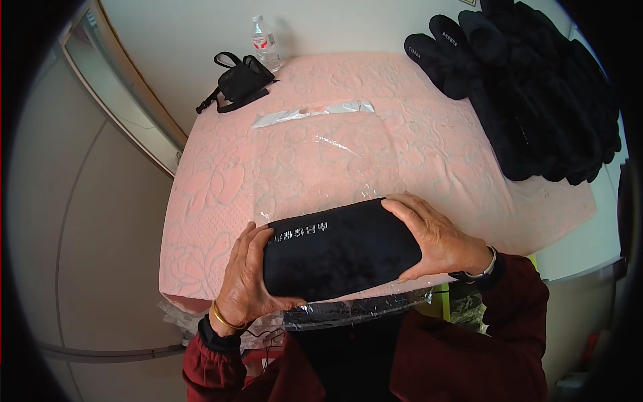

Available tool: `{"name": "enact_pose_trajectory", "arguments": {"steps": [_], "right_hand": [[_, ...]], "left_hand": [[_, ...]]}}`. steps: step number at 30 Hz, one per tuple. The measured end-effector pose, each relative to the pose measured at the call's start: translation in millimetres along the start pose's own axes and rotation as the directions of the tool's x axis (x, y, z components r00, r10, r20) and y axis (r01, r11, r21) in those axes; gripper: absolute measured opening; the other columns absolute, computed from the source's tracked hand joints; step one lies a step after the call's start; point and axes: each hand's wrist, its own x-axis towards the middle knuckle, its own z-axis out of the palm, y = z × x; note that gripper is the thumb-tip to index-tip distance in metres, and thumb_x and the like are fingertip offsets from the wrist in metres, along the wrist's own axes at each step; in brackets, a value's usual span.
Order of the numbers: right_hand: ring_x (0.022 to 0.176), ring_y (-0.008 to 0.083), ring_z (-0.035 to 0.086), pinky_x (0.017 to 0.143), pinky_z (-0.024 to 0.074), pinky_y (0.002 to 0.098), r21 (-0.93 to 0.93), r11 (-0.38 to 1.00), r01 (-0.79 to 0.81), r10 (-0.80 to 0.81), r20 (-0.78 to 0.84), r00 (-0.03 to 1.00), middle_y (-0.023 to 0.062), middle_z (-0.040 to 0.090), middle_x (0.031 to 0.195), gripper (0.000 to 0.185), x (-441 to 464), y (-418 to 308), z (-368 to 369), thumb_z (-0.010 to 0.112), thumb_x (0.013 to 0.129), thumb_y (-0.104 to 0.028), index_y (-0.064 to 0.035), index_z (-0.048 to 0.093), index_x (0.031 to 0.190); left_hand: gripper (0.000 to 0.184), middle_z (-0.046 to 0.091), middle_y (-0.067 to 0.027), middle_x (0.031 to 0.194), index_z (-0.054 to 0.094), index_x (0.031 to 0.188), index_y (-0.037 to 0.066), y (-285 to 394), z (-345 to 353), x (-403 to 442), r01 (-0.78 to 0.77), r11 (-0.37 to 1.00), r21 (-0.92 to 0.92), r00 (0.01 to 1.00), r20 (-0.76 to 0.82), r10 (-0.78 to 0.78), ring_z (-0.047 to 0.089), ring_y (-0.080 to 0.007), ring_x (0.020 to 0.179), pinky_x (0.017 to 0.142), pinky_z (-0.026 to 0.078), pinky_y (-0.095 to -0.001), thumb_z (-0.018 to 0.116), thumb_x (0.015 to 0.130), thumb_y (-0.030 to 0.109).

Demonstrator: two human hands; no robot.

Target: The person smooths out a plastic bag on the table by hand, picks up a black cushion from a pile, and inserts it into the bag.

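A black, soft-looking fabric bundle (341, 249) with white lettering on its upper left side is held in front of me by both hands. My left hand (244, 278) grips its left end, thumb along the near edge and fingers at the far side. Around the right end, my right hand (435, 238) has its fingers on top and its thumb below. Beneath and beyond the bundle, a clear plastic bag (328, 154) lies flat, its white header strip at the far end. What exact kind of item the bundle is, I cannot tell.
A pink patterned cloth (201, 221) covers the table. At the back right stands a pile of similar black fabric items (536, 100). A small black strapped bag (242, 82) and a plastic water bottle (264, 45) are at the back left, near the wall.
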Motion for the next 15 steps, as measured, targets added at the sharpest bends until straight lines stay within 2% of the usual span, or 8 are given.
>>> {"name": "enact_pose_trajectory", "arguments": {"steps": [5,8,10,15], "right_hand": [[0.136,0.0432,0.041,0.116,0.0355,0.0507,0.036,0.998,-0.044,0.045,-0.025,0.999,0.0212,0.038,0.149,0.121,-5.0,0.6,2.0,0.096,0.058,-0.03,-0.0075,0.026,0.154],[0.135,0.0425,0.042,0.115,0.0364,0.0489,0.041,0.998,-0.051,0.055,-0.091,0.994,0.0217,0.038,0.148,0.118,-12.9,-0.1,14.0,0.096,0.058,-0.029,-0.0059,0.028,0.152],[0.134,0.0417,0.043,0.115,0.0372,0.0453,0.07,0.996,-0.05,0.062,-0.181,0.982,0.0217,0.038,0.148,0.115,-18.2,0.7,23.5,0.097,0.058,-0.026,-0.0035,0.031,0.15],[0.136,0.04,0.043,0.116,0.0363,0.0442,0.067,0.995,-0.07,0.085,-0.239,0.967,0.021,0.04,0.148,0.109,-30.9,-9.0,27.9,0.095,0.061,-0.027,-0.0029,0.034,0.148]], "left_hand": [[0.121,0.05,-0.0253,0.135,0.04,0.142,0.001,-6.5,3.1,-7.1,0.003,1.0,-0.025,1.0,-0.006,-0.003,0.047,-0.0478,0.129,0.112,0.039,-0.0511,0.1,0.041,0.03],[0.119,0.048,-0.0245,0.137,0.039,0.142,0.002,-8.6,8.1,-13.2,0.003,0.988,-0.157,0.999,-0.036,-0.008,0.047,-0.0469,0.13,0.112,0.04,-0.0496,0.099,0.041,0.025],[0.118,0.048,-0.0243,0.138,0.039,0.142,0.002,-3.6,10.0,-18.5,0.011,0.988,-0.151,0.997,-0.073,-0.022,0.047,-0.0461,0.13,0.112,0.041,-0.0487,0.099,0.042,0.023],[0.115,0.048,-0.0225,0.138,0.041,0.14,0.004,7.3,21.7,-35.6,0.025,0.992,-0.124,0.981,-0.19,-0.048,0.049,-0.0419,0.13,0.109,0.043,-0.0465,0.099,0.042,0.021]]}}
